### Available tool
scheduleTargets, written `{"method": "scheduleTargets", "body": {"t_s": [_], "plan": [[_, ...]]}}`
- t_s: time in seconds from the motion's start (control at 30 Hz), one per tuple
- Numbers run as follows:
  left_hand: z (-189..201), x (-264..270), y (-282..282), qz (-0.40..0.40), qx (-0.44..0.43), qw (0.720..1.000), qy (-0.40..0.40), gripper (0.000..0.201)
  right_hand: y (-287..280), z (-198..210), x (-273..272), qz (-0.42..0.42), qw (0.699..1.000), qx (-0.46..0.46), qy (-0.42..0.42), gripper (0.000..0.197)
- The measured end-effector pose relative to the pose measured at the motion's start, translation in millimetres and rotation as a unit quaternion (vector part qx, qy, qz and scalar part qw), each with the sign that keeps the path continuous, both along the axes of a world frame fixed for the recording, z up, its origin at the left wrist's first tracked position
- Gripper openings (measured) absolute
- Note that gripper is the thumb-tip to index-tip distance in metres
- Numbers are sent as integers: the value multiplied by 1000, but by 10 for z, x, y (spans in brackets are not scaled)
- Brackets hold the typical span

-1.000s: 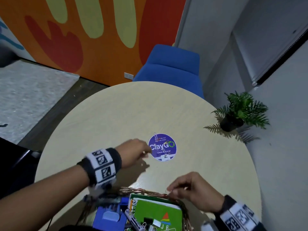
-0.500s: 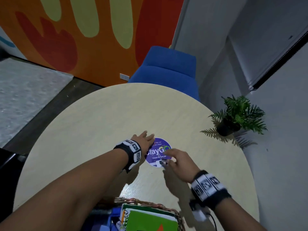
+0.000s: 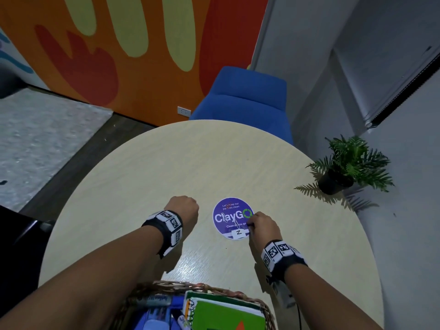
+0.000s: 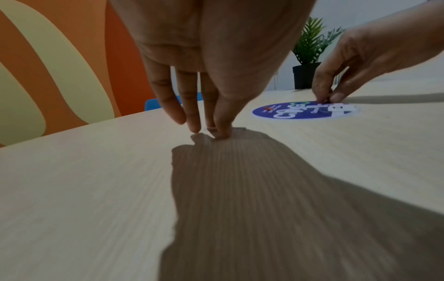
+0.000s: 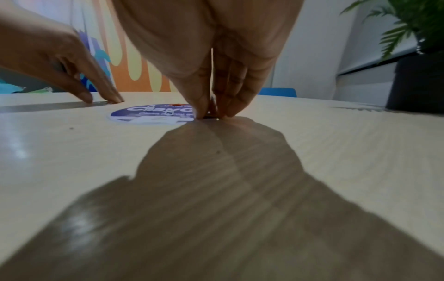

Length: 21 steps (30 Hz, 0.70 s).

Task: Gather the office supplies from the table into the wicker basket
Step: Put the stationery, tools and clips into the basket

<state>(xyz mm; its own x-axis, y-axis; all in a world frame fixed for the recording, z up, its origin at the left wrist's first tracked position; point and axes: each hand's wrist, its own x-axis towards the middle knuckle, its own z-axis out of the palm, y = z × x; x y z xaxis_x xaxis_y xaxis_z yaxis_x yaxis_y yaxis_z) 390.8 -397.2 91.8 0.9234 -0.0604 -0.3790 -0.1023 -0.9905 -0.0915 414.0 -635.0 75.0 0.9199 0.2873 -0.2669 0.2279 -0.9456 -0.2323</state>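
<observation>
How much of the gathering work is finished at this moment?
Mostly done: the wicker basket already holds a green spiral notebook. In hand: the right hand pinches a small dark item at the round purple sticker. Left: a silver paper clip on the sticker; the left hand picks nearby.

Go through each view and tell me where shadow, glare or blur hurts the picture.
Head view: sharp, edges bowed by the wide lens, glare streak on the table near the wicker basket. Left wrist view: left hand casts a broad shadow toward the camera. Right wrist view: soft and blurred, the right hand hides what it pinches; glare at left.
</observation>
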Motion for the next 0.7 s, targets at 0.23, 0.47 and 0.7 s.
{"method": "scheduleTargets", "body": {"t_s": [0.23, 0.47, 0.7], "plan": [[-22, -214, 90, 22, -8, 1000, -5, 27, -89, 38, -190, -144, 988, 45, 29, 13], [360, -319, -2, 43, -161, 985, 41, 16, -142, 40, -309, -112, 992, 19, 51, 10], [1104, -749, -316, -100, -298, 947, 68, 11, -326, 314, -359, -102, 979, 160, 69, 19]]}}
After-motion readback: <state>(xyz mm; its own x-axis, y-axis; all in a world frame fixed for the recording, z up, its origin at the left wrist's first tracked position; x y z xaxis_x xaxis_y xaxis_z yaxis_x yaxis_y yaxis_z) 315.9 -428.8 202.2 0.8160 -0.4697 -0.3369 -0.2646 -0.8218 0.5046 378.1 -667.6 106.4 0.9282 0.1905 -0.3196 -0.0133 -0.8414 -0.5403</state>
